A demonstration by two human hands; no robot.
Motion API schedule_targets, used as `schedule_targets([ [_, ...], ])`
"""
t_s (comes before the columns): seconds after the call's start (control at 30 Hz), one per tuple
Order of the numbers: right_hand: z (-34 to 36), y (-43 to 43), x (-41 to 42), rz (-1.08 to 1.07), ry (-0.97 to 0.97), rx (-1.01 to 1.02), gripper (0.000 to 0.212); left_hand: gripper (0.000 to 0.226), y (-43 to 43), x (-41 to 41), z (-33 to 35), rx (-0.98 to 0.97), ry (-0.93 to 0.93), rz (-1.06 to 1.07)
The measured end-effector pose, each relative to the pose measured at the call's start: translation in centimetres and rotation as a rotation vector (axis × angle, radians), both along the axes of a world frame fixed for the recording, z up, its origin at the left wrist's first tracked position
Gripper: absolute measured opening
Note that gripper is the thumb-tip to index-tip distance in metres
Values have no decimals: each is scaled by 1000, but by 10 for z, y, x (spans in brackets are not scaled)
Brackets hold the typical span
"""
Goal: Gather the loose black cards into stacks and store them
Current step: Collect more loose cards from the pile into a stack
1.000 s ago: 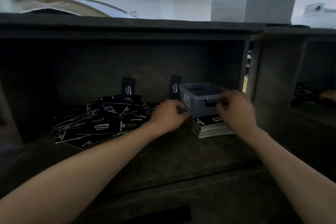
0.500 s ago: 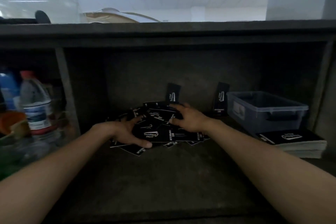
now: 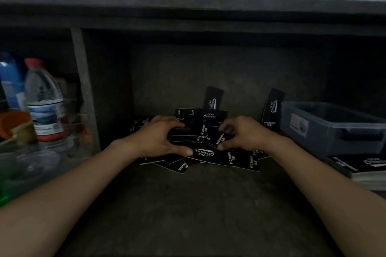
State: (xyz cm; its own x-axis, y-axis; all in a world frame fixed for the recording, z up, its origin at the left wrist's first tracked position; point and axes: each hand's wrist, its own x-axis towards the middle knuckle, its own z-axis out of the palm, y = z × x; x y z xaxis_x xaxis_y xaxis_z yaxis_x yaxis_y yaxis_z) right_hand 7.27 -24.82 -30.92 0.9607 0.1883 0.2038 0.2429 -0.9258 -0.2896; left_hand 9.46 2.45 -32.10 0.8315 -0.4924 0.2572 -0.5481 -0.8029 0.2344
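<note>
On the dark shelf, close to the back wall, the loose black cards lie in a messy pile, and both hands are on it. The left hand curls over the left side of the pile, its thumb pressing the front card. Its grip is closed round a bunch of cards. The right hand pinches a few cards between thumb and fingers, so its grip is narrow and holding cards too.

To do this step well, I think the hands should push in from both sides, turn every card the same way, then tap the edges on the shelf so they line up. Squeezing too hard may bend them.

Each card is long and thin. Most lie flat and point many ways. The front card runs left to right. One leaning card and a second leaning card rest against the back wall with their long side standing up.

To the right sits a grey plastic bin, with a neat stack of cards at its front. A water bottle stands in the next space on the left.
</note>
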Motion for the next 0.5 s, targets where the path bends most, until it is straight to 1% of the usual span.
schedule_targets([
  [0.03,1,0,-1,-12,-13,-2,61,93,4,1,0,20,34,21],
  [0.1,2,1,0,-37,-78,-62,57,87,9,2,-3,24,128,33],
  [0.13,3,2,0,-39,-126,-76,53,83,9,2,-4,22,128,28],
  [0.2,5,3,-1,18,-179,-5,43,73,8,2,-4,26,27,20],
  [0.23,7,6,-3,78,-144,94,38,67,7,1,-2,16,-36,23],
  [0.27,7,10,-7,146,-70,194,36,61,6,2,-1,-8,-81,38],
  [0.3,7,17,-11,192,12,241,39,54,5,2,1,-47,-108,60],
  [0.33,5,24,-14,206,68,224,45,46,5,3,3,-101,-118,84],
  [0.37,1,31,-15,199,93,164,52,40,5,3,5,-161,-111,106],
  [0.43,-6,40,-12,165,102,111,59,38,3,1,8,-246,-42,128],
  [0.5,-5,40,-9,142,149,235,52,43,-2,-4,9,-282,77,111],
])
